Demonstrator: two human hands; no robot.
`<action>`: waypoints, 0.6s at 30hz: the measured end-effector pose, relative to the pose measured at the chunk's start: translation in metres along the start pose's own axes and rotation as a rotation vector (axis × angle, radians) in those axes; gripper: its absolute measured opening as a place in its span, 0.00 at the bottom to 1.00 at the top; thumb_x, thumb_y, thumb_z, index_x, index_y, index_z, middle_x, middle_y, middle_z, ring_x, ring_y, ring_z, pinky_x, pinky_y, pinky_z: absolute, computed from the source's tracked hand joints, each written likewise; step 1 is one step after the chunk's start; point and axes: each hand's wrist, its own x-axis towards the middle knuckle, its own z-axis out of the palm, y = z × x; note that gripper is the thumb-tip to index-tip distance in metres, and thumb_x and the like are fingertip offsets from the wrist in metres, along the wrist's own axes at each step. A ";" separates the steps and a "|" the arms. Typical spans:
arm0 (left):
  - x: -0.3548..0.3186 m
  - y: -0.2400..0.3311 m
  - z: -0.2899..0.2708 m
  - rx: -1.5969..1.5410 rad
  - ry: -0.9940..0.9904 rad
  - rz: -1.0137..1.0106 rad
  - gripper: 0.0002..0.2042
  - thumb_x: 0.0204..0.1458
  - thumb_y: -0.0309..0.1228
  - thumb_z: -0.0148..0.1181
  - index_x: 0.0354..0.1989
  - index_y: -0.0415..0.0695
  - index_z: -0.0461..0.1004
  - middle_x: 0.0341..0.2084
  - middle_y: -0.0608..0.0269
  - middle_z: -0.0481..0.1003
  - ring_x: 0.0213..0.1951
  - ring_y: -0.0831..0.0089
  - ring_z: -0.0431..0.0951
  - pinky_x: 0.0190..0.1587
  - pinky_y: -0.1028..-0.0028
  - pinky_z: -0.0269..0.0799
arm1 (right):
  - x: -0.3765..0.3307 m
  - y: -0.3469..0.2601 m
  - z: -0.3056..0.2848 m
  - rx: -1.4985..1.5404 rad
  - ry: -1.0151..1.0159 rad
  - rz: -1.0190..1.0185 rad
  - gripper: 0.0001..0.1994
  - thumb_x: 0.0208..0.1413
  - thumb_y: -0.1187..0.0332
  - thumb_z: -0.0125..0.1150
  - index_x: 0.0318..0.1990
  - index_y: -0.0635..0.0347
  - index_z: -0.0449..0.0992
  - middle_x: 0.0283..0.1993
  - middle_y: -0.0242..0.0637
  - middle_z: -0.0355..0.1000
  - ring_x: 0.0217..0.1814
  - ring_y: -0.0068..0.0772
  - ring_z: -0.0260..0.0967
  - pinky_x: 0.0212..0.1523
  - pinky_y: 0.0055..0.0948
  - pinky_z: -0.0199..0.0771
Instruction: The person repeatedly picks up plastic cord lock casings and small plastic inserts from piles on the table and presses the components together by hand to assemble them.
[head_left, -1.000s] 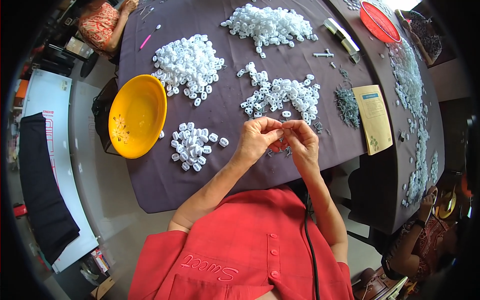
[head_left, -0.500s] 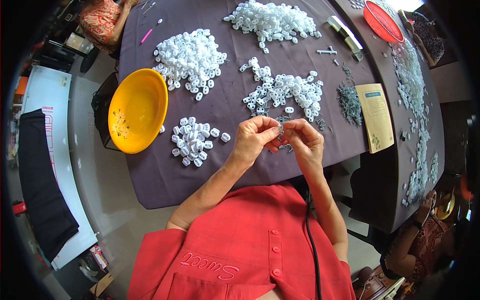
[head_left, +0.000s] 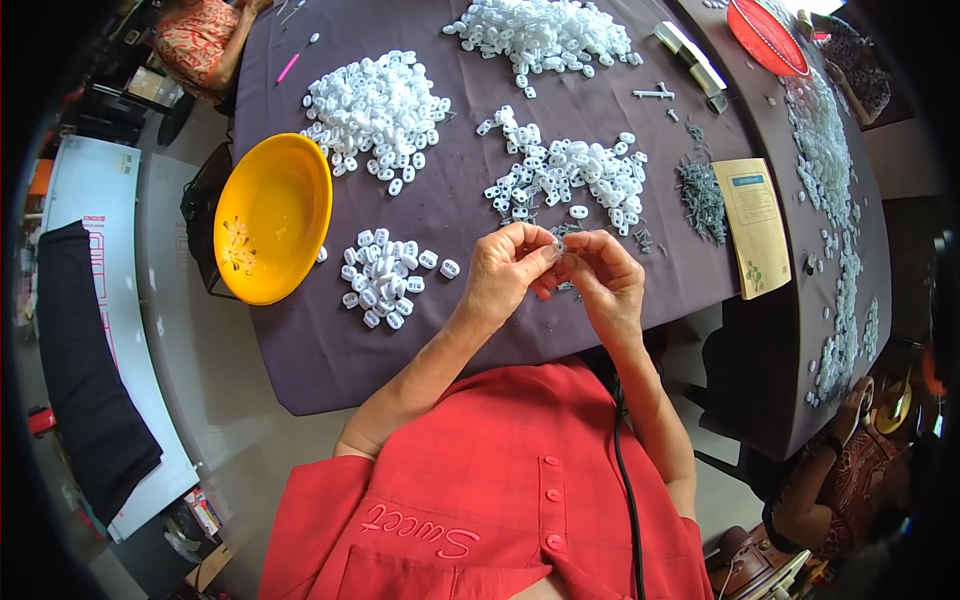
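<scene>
Close to the table's near edge, my left hand point(head_left: 508, 268) and my right hand point(head_left: 606, 277) meet, thumbs and forefingers pinched together. Between the fingertips is a small white plastic piece point(head_left: 559, 246), mostly covered by them. Just past my hands lies a loose pile of white oval pieces with holes point(head_left: 585, 172). Small grey screws point(head_left: 520, 212) are scattered at its near side, and some lie under my fingers. Left of my left hand is a smaller heap of white ovals with dark spots in their holes point(head_left: 383, 280).
A yellow bowl point(head_left: 285, 215) stands at the table's left edge. Larger white heaps point(head_left: 375, 115) lie farther back. To the right are a screw pile point(head_left: 702, 203), a tan packet point(head_left: 757, 230) and a red basket point(head_left: 775, 45). Other people sit around the tables.
My hands stay pinched together in nearly the same place, with the fingers shifting slightly on the small piece. The whole view has moved a little.
</scene>
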 end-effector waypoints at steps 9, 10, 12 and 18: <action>-0.002 0.003 0.005 0.084 0.012 0.051 0.04 0.52 0.25 0.52 0.32 0.37 0.69 0.23 0.64 0.74 0.24 0.79 0.75 0.23 0.82 0.71 | 0.000 0.000 0.000 -0.185 0.028 -0.109 0.07 0.51 0.83 0.52 0.38 0.68 0.70 0.31 0.30 0.68 0.30 0.20 0.70 0.32 0.18 0.70; -0.002 0.003 0.006 0.084 0.013 0.051 0.04 0.52 0.25 0.52 0.32 0.37 0.69 0.23 0.64 0.74 0.24 0.79 0.75 0.23 0.82 0.71 | 0.000 0.000 0.001 -0.166 0.027 -0.113 0.07 0.50 0.83 0.52 0.38 0.68 0.70 0.30 0.30 0.68 0.31 0.20 0.70 0.32 0.17 0.69; -0.002 0.003 0.007 0.103 0.018 0.068 0.04 0.52 0.25 0.52 0.32 0.37 0.69 0.23 0.63 0.74 0.25 0.78 0.75 0.24 0.81 0.72 | -0.001 0.001 -0.001 -0.183 0.026 -0.113 0.07 0.50 0.83 0.53 0.37 0.68 0.70 0.30 0.30 0.68 0.31 0.19 0.69 0.32 0.17 0.69; -0.003 0.002 0.006 0.077 0.004 0.080 0.04 0.52 0.24 0.52 0.32 0.36 0.69 0.24 0.61 0.74 0.25 0.77 0.76 0.26 0.80 0.74 | -0.002 -0.003 0.001 -0.232 0.055 -0.110 0.07 0.49 0.83 0.54 0.36 0.67 0.71 0.30 0.27 0.67 0.33 0.16 0.68 0.34 0.14 0.67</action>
